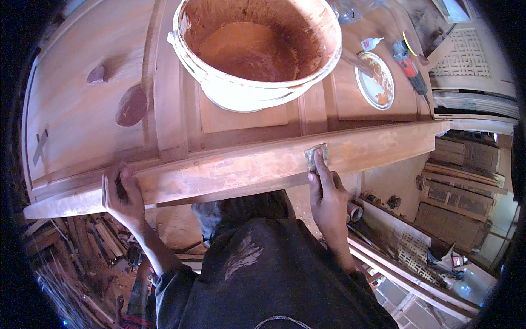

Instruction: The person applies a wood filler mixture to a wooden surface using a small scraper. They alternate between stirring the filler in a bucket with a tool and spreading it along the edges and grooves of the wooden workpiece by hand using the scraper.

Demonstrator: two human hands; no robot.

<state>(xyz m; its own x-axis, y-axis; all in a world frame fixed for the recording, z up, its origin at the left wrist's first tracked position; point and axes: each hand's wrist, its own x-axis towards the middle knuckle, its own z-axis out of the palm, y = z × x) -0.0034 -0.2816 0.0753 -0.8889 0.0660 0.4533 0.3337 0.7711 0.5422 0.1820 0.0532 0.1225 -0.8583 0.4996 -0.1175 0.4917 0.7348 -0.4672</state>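
A long wooden door or panel (pixel 246 123) lies flat in front of me, its near edge (pixel 219 172) smeared with pale patches of filler. Between the fingers and thumb of my right hand (pixel 327 192) is a small greyish flat pad (pixel 316 157), its face against that edge. On the left, my left hand (pixel 123 197) rests at the same edge, fingers bent and apart from the thumb, with nothing visible in it. A white bucket (pixel 249 96) stands on the panel, coated inside with reddish-brown paste.
On the panel's right lie a white lid (pixel 376 80) with brown smears, a small glue bottle (pixel 372 43) and a red-black angle grinder (pixel 410 70). Two dark reddish sanding pieces (pixel 131 105) lie left. Wood scraps (pixel 104 236) fill the floor at lower left; boards (pixel 460 186) lean at right.
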